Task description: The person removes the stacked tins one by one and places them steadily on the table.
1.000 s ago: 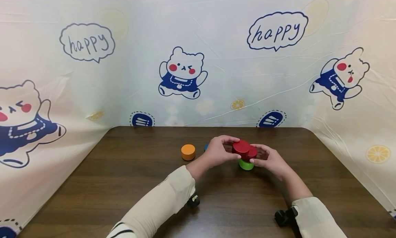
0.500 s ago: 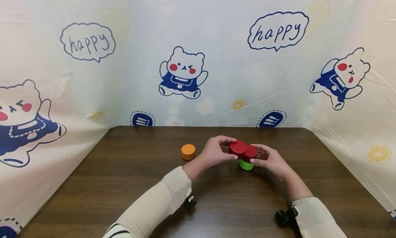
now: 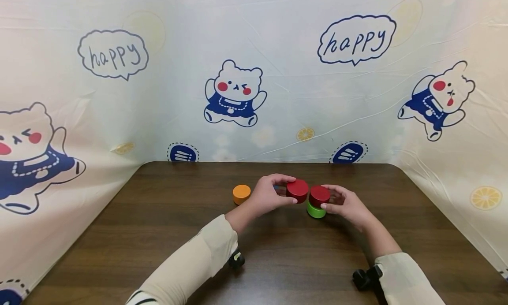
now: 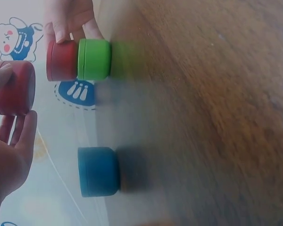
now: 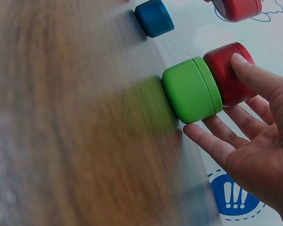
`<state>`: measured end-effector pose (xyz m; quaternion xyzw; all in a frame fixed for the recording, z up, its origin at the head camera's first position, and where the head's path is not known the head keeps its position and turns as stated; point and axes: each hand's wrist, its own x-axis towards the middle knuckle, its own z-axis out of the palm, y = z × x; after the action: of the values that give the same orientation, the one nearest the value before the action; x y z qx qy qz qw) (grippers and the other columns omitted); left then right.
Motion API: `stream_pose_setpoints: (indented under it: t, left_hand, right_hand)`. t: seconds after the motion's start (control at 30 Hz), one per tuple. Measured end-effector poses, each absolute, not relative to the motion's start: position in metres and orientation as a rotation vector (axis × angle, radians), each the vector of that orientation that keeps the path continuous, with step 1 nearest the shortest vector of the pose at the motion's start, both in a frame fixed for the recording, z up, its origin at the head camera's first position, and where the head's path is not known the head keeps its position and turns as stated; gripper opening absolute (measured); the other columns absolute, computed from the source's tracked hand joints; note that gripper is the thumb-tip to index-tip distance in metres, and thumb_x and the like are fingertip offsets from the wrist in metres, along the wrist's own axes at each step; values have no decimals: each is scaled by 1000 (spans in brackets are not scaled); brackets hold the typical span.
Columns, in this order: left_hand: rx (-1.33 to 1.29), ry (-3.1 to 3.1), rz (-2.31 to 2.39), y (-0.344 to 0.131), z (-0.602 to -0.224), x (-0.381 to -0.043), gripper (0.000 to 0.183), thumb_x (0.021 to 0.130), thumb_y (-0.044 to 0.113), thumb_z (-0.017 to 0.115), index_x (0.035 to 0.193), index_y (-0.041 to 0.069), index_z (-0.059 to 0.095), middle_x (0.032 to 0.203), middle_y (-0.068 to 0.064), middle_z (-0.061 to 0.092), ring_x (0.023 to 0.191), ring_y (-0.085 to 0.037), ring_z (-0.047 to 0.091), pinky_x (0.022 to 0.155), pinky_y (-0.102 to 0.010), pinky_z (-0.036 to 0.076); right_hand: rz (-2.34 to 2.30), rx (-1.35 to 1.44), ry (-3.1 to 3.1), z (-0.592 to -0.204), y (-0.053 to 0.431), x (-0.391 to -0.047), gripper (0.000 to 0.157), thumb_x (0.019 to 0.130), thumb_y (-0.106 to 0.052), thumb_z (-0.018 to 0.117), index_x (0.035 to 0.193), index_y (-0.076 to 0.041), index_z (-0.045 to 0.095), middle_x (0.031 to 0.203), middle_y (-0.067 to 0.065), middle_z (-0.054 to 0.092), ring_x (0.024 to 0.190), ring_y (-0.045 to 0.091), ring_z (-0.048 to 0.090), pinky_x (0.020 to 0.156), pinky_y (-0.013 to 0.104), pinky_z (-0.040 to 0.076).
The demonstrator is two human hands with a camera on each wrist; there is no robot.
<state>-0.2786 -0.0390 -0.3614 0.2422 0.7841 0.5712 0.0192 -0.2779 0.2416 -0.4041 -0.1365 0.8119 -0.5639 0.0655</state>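
My left hand (image 3: 268, 195) pinches a small round red jar (image 3: 297, 191) between thumb and fingers. In the left wrist view this red jar (image 4: 21, 88) is held well off the table. A second red jar (image 3: 319, 196) sits on top of a green jar (image 3: 316, 211), which stands on the table. My right hand (image 3: 346, 203) holds that upper jar by its sides, thumb in front and fingers behind. In the right wrist view one lower fingertip is right beside the green jar (image 5: 191, 92), and the lid seam shows on it.
A blue jar (image 4: 98, 172) stands on the wooden table (image 3: 278, 261), mostly hidden behind my left hand in the head view. To the left is an orange jar (image 3: 241, 194). A printed cloth (image 3: 285, 98) hangs around the table's back and sides.
My left hand has moved left with its red jar, away from above the other red jar, so a gap now shows between them. The right hand has stayed in place.
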Motion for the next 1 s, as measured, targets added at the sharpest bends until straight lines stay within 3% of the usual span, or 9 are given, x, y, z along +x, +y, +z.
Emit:
stream_pose_setpoints:
  t: [0.2,0.5,1.0]
  left_hand:
    - [743,2409,1813,-48,-362,-278,47,77,7,83,121,12,68,121,-6,63,104,-29,64,84,-33,56]
    - [702,2417,1816,-58,-361,-278,50,77,9,83,124,13,67,125,-7,62,108,-30,62,89,-38,54]
    - [611,2396,1874,-75,-358,-274,49,78,10,83,124,13,67,124,-7,62,105,-29,64,85,-35,56]
  right_hand:
    - [-1698,-404,2446,-403,241,-277,65,86,-21,76,142,-10,46,135,18,55,119,36,53,94,43,51]
    - [-1696,-412,2449,-404,242,-278,64,86,-20,75,142,-10,46,135,18,55,118,36,53,92,41,52]
    - [-1718,-407,2431,-404,242,-278,64,86,-20,76,141,-10,47,135,17,55,118,35,53,91,38,53]
